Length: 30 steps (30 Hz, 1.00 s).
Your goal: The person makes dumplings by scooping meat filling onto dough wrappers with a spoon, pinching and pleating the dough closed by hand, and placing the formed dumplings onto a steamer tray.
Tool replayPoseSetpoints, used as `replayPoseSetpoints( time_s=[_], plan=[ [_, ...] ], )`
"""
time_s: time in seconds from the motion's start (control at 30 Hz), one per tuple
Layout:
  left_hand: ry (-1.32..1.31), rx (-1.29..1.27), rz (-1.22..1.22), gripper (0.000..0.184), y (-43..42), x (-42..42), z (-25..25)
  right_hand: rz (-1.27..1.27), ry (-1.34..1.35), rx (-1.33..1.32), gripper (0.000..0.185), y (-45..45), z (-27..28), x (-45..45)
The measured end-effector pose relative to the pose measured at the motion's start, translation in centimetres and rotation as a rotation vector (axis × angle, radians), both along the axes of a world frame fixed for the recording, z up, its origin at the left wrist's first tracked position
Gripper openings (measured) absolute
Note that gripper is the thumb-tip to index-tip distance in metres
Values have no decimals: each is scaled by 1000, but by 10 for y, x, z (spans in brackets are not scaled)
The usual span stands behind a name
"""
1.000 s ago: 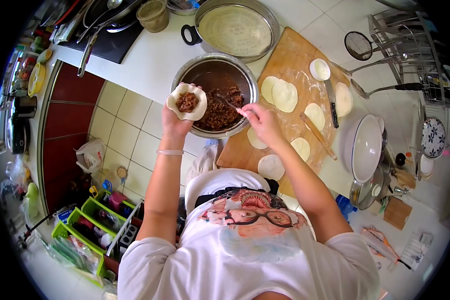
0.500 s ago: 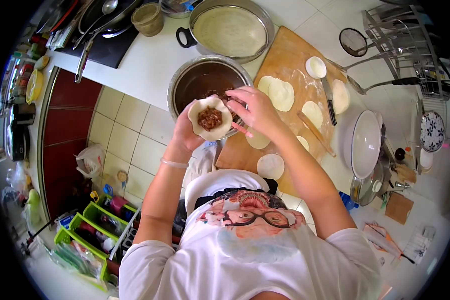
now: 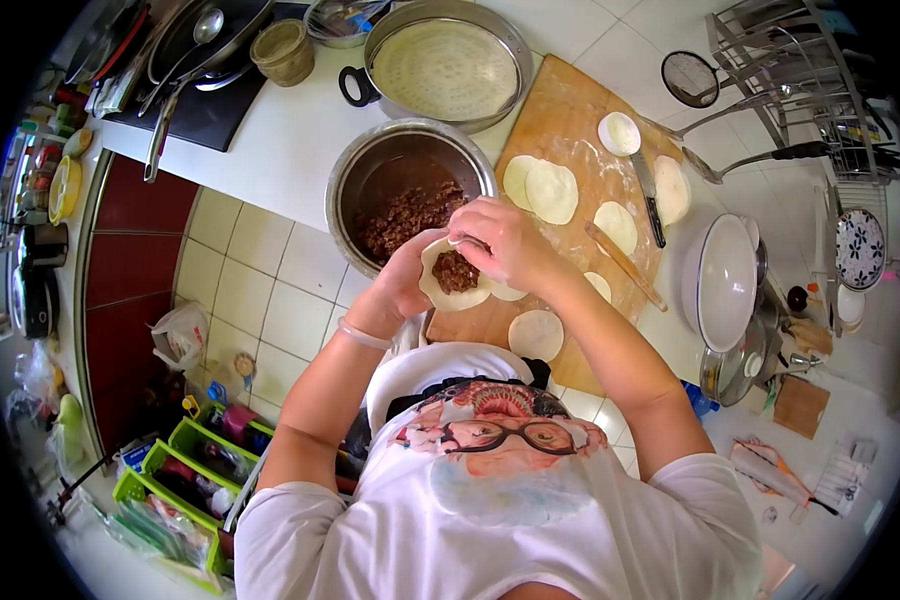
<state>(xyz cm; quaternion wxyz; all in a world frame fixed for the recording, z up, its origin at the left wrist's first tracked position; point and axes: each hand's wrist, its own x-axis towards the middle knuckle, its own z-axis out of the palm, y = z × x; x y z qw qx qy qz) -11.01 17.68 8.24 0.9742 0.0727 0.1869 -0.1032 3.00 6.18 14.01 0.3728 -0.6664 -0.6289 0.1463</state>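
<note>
Between the person's left hand (image 3: pixel 402 278) and right hand (image 3: pixel 510 245), just beside the lower right rim of a steel bowl (image 3: pixel 400 162) as the camera sees it, a round dough wrapper (image 3: pixel 434 290) is held partly open, a mound of brown filling (image 3: pixel 457 272) showing in it. The left hand cradles the wrapper from its left side, thumb towards the upper edge; its other fingers are mostly hidden behind the dough, so how far they are spread I cannot tell. The right hand's fingers are bent and bunched close together, pinching the wrapper's upper edge next to the left thumb. A pale bracelet (image 3: pixel 363 335) circles the left wrist. Brown mince (image 3: pixel 405 220) lies in the bowl, which stands on the white tabletop (image 3: pixel 290 125) near a wide round pan (image 3: pixel 525 65). To the right of the bowl, a floury wooden board (image 3: pixel 575 110) carries several flat dough rounds (image 3: pixel 552 193), a rolling pin (image 3: pixel 625 264) beside one of them, a black-handled knife (image 3: pixel 651 200) and a small white cup (image 3: pixel 619 133). Beyond the board's right side stands a white basin (image 3: pixel 727 282).
</note>
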Motion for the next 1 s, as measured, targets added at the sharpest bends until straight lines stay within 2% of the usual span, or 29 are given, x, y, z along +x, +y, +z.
replayPoseSetpoints(
  time_s=[0.07, 0.1, 0.17, 0.3, 0.4, 0.47, 0.5, 0.57, 0.6, 0.8, 0.9, 0.93, 0.97, 1.0],
  plan=[
    [15, 13, -52, 32, -3, 2, -4, -47, 71, -154, 9, -5, -3, -1],
    [14, 15, -53, 32, -3, 4, -7, -48, 71, -152, 9, -6, -1, -1],
    [-22, 104, -109, 38, -2, 6, -11, -144, 298, -269, 10, -9, 4, -3],
    [-61, -3, -147, 44, 12, 2, -6, -203, 376, -199, 10, -12, -4, 6],
    [-5, -35, -39, 46, 1, -6, -12, -151, 231, -288, 11, -15, -4, 5],
    [-25, -19, -45, 46, -3, -4, -21, -81, 62, -210, 12, -15, -5, 2],
    [-50, 5, -51, 45, -3, -3, -20, -79, 65, -211, 12, -13, -5, 2],
    [-36, -10, -63, 44, -5, -2, -17, -40, -114, 18, 12, -10, -5, 3],
    [-25, -25, -76, 42, -5, -1, -15, -42, -114, 20, 12, -9, -6, 3],
    [3, -11, -116, 41, -5, 3, -15, 7, -3, 5, 12, -14, -15, 7],
    [-65, 79, -131, 43, 7, 9, -3, -102, 72, -13, 13, -16, -11, 6],
    [-140, 43, -139, 46, 14, 12, 7, -193, 187, -8, 16, -16, -9, 5],
    [2, -29, -122, 50, 19, 10, 20, -285, 299, -3, 18, -16, -8, 5],
    [-46, -59, -60, 50, 12, 11, 16, -341, 384, 10, 20, -17, -11, 4]
  ],
)
